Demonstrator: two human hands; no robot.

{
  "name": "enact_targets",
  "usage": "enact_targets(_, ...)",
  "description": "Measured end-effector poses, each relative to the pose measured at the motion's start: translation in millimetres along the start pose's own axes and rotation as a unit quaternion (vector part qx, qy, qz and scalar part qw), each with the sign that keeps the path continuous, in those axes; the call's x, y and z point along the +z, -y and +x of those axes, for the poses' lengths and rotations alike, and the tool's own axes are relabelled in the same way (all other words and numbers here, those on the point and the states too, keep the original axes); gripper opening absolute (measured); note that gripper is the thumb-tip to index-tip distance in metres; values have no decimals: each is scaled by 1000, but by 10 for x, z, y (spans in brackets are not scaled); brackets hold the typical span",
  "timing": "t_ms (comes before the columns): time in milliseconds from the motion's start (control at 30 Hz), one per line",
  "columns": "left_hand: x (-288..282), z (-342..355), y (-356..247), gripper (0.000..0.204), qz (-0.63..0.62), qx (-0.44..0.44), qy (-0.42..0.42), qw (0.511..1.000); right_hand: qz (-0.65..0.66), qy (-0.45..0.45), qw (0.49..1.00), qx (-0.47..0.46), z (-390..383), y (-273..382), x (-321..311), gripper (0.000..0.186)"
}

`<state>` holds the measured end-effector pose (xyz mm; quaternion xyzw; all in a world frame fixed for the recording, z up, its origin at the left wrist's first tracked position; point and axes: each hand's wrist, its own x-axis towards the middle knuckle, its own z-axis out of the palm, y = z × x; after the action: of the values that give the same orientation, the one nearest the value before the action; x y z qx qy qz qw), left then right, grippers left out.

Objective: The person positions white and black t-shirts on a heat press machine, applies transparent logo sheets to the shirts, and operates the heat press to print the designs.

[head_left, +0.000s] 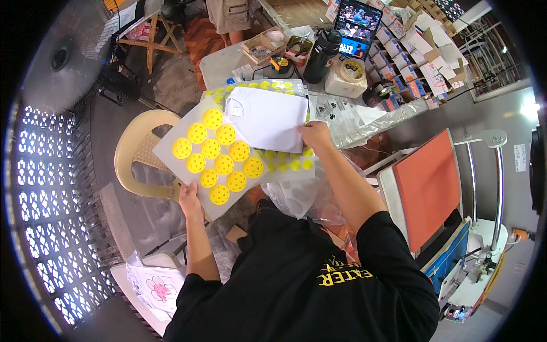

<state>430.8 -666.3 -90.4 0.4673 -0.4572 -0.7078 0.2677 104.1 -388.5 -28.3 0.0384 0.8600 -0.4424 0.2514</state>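
My left hand (190, 198) pinches the lower left edge of a translucent transfer sheet (216, 158) printed with several yellow balls with holes. The sheet is held tilted and overlaps a folded white T-shirt (270, 117), whose collar faces the upper left. At the shirt's right edge, my right hand (315, 135) is closed on the cloth, its fingertips partly hidden. Beneath the shirt lies another sheet (293, 174) with rows of smaller yellow-green circles, mostly covered.
On the plastic-covered table (364, 130) stand a black bottle (323, 56), a tape roll (351, 71), a lit screen (357, 28) and stacked small boxes (399, 57). A heat press with an orange pad (426, 191) stands right. Leftward are a beige chair (128, 154), a fan (60, 58) and a printed shirt (156, 288).
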Motion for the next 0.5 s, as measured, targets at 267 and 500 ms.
enact_targets(267,851,79,-286,31,185,-23,93,978,487,-10,869,-85,-923,94,-1376,17)
enact_targets(500,2016,-588,-627,49,363,231,298,852,572,-51,797,-187,-2434,-531,-1935,34)
